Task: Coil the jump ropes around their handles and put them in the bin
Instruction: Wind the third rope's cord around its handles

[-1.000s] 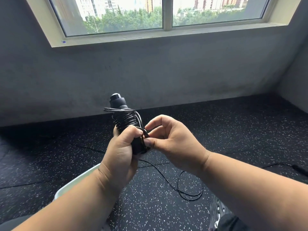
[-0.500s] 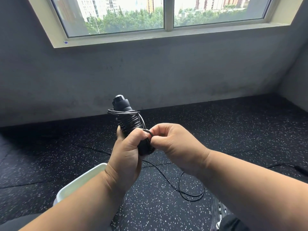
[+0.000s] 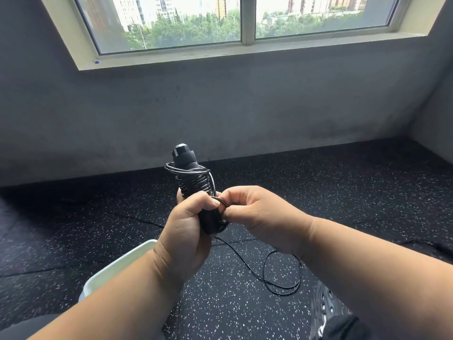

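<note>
Two bare hands meet at the middle of the head view around a single bundle of black jump-rope handles (image 3: 187,165), held upright with its capped end toward twelve o'clock. The left hand (image 3: 187,235) is clenched around the lower part of the handles, thumb across the front. The right hand (image 3: 259,213), just at three o'clock of it, pinches a short loop of the thin black rope (image 3: 282,273) against the handles between thumb and curled fingers. Many tight turns of the rope wrap the upper part of the handles; I cannot count them exactly. One loose tail drops from the bundle toward five o'clock and lies in a loop on the black speckled floor (image 3: 343,192). One pale bin (image 3: 117,268) shows part of its rim at seven o'clock, under the left forearm. One window (image 3: 245,25) spans the grey wall at twelve o'clock. No brand, label or writing is legible anywhere.
</note>
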`<act>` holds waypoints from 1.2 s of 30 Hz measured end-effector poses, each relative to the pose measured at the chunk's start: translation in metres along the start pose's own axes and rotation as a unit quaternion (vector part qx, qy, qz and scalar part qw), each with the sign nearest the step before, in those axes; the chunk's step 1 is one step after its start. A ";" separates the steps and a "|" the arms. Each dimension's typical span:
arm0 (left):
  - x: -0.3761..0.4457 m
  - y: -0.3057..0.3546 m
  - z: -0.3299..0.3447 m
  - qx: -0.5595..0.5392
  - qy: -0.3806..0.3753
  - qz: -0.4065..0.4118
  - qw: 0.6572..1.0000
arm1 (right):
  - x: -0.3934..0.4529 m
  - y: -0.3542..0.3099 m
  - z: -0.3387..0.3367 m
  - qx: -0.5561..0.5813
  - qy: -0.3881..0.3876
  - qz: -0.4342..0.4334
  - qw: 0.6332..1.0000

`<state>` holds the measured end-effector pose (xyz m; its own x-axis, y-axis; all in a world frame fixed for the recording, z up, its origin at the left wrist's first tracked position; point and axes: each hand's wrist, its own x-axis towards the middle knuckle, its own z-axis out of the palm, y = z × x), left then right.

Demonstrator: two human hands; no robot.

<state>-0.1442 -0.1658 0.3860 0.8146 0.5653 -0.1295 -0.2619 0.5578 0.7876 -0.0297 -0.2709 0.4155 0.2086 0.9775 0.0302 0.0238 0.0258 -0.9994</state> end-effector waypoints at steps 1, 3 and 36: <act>0.000 0.000 0.000 -0.002 0.003 0.001 1.000 | 0.000 0.002 0.001 -0.001 0.003 -0.004 1.000; 0.004 0.000 -0.004 -0.010 0.013 -0.006 1.000 | 0.001 0.006 0.002 0.004 0.013 -0.010 1.000; 0.021 -0.009 -0.016 -0.013 0.082 0.045 0.996 | -0.002 0.024 0.025 -0.199 0.217 -0.099 0.951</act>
<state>-0.1333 -0.1494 0.3666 0.6929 0.7035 -0.1580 -0.3442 0.5152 0.7849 -0.0535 -0.2668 0.3908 0.5429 0.7815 0.3075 0.4546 0.0344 -0.8900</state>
